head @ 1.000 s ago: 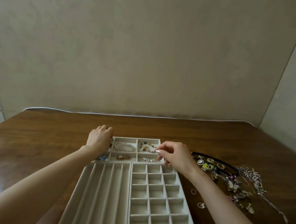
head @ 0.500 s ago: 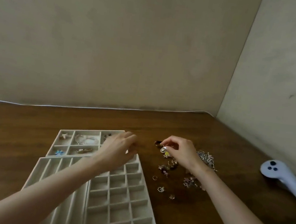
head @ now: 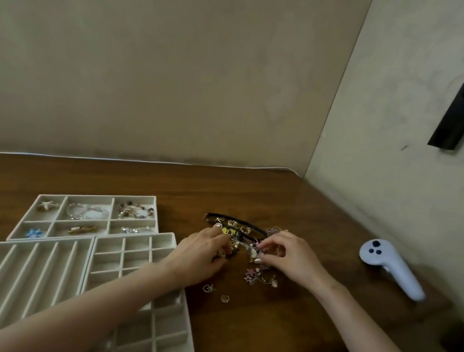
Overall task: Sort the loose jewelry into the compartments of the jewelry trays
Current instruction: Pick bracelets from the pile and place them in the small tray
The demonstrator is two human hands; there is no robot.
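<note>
A heap of loose jewelry [head: 242, 233] lies on the brown table, right of three beige trays. My left hand [head: 200, 253] reaches into the heap's left side with curled fingers; what it grips is hidden. My right hand [head: 288, 255] pinches a small piece at the heap's right side. The back tray [head: 86, 217] holds bracelets, a starfish charm, a blue piece and a gold clip. The grid tray [head: 138, 252] and the slotted tray [head: 20, 275] in front show empty compartments; my left forearm crosses the grid tray.
A white controller [head: 390, 267] lies on the table at the right near the wall. Two small rings [head: 215, 292] lie apart in front of the heap. Walls close the table at the back and right. A dark block [head: 460, 114] hangs on the right wall.
My view has swung right. My right hand left the back tray and went to the heap. My left hand followed from the tray to the heap's left side.
</note>
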